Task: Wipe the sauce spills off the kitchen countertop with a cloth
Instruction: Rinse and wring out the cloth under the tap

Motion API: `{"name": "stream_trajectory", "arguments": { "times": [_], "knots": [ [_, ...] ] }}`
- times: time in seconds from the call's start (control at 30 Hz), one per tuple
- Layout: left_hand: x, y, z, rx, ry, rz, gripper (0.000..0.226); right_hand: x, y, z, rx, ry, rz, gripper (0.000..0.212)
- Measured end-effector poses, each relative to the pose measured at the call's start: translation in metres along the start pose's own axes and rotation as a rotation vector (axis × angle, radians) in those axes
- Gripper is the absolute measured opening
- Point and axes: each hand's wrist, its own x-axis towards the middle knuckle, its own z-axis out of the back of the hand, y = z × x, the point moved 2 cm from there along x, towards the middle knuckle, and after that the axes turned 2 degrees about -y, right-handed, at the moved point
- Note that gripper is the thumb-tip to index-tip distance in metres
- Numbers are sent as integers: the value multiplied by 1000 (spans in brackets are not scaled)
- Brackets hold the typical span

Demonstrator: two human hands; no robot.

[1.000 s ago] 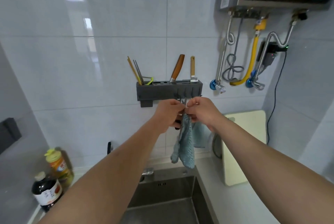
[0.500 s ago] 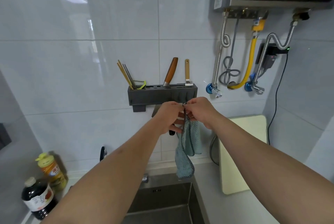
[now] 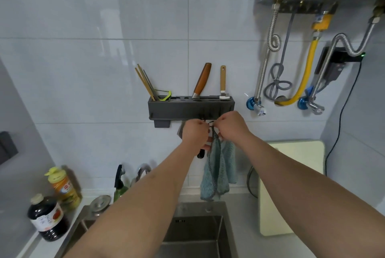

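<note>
Together, left hand (image 3: 194, 132) and right hand (image 3: 230, 125) pinch cloth (image 3: 218, 171) (under rack (image 3: 190, 107)).

Tight spot under the wall rack, open room over the sink.

My left hand (image 3: 194, 133) and right hand (image 3: 230, 126) are bunched just beneath the grey rack (image 3: 190, 108), whose underside blocks any way up; knife handles (image 3: 202, 79) and chopsticks (image 3: 145, 82) stick out above it. The hanging cloth (image 3: 218, 172) and a black brush (image 3: 201, 154) fill the gap below. The cutting board (image 3: 291, 187) walls off my right, bottles (image 3: 49, 218) crowd the far left. Straight down, the sink (image 3: 195, 234) is open.
</note>
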Motion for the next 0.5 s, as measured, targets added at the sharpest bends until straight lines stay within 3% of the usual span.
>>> {"name": "stream_trajectory", "arguments": {
  "times": [0.13, 0.33, 0.5],
  "knots": [
    [33, 9, -15, 7, -81, -48, 23, 18, -1, -2, -49, -77, 42, 26],
    [15, -9, -23, 286, -337, -156, 32, 31, -2, -7, -94, -94, 53, 30],
    [25, -2, -33, 358, -340, -181, 31, 35, -8, -11, -143, -109, 16, 26]
  ]
}}
